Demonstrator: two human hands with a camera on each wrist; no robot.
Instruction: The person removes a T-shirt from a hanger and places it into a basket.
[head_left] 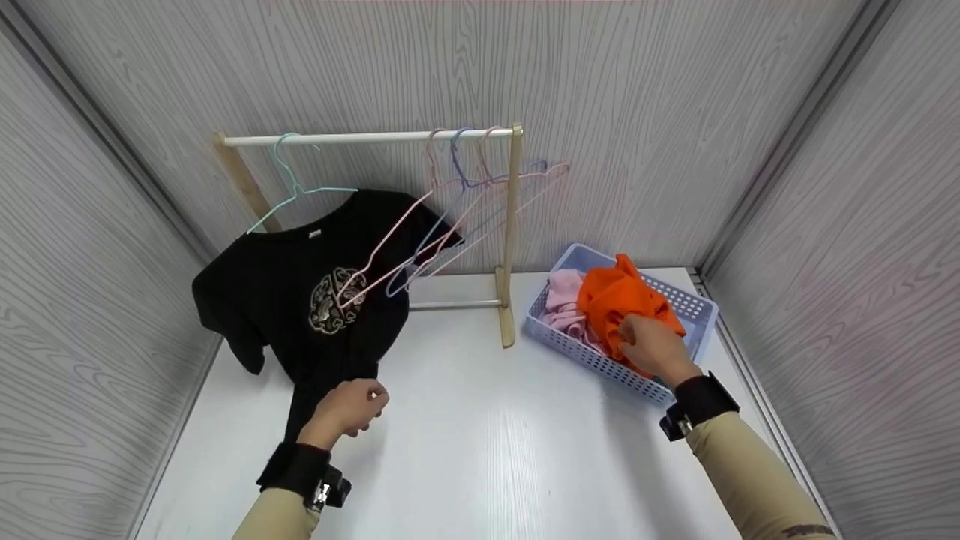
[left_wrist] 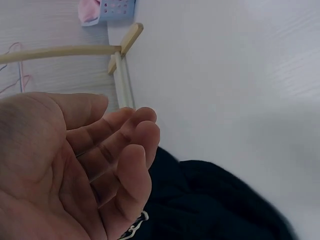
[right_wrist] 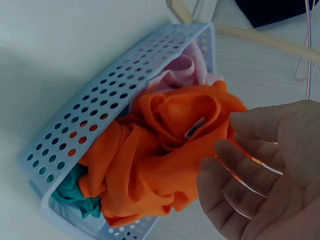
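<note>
Orange garment (right_wrist: pixel 165 165): we found it bunched atop basket (head_left: pixel 570 346), over pink clothes (head_left: pixel 564 298). Right hand (head_left: pixel 652 346) reached it, fingers loosely spread, gripping nothing. Left hand (head_left: pixel 351 409) relaxed, empty, beside black shirt (head_left: pixel 300 300). Judged soft, light; take at collar.

A wooden rack (head_left: pixel 511 232) stands at the back of the white table (head_left: pixel 480 442). Thin hangers (head_left: pixel 450 217) hang on its bar, and pink clothes (head_left: pixel 564 296) lie near the right edge
</note>
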